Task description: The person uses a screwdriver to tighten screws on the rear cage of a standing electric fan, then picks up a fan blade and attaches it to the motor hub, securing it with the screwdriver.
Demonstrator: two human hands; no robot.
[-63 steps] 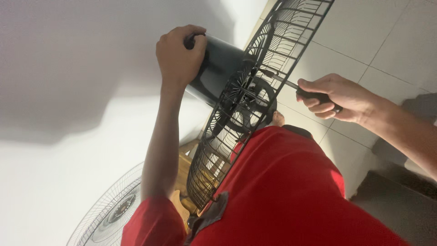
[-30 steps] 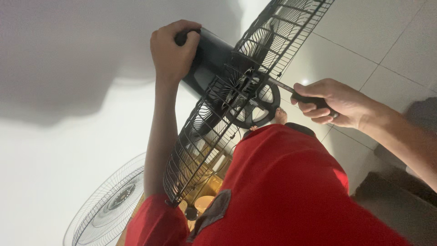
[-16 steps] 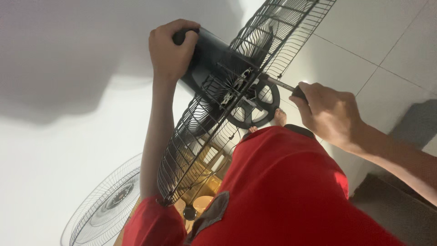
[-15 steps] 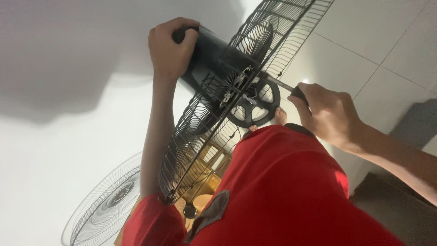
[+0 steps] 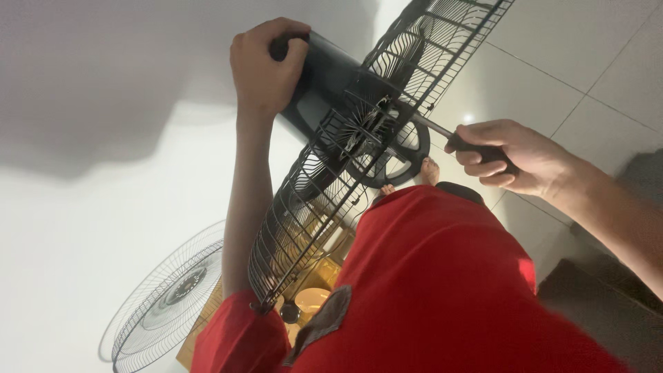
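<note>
Head view: left hand (image 5: 266, 65) fingers clenched on motor housing (image 5: 324, 79); right hand (image 5: 514, 157) fingers grip screwdriver (image 5: 452, 138).

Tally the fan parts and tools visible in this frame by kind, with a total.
Wire fan guards: 2, a black one on the motor and a second lying on the floor
Black motor housing: 1, gripped by the left hand
Screwdriver: 1, in the right hand
Total: 4

My single head camera looks steeply down, close over my red shirt (image 5: 442, 276) toward the white tiled floor (image 5: 539, 76).
</note>
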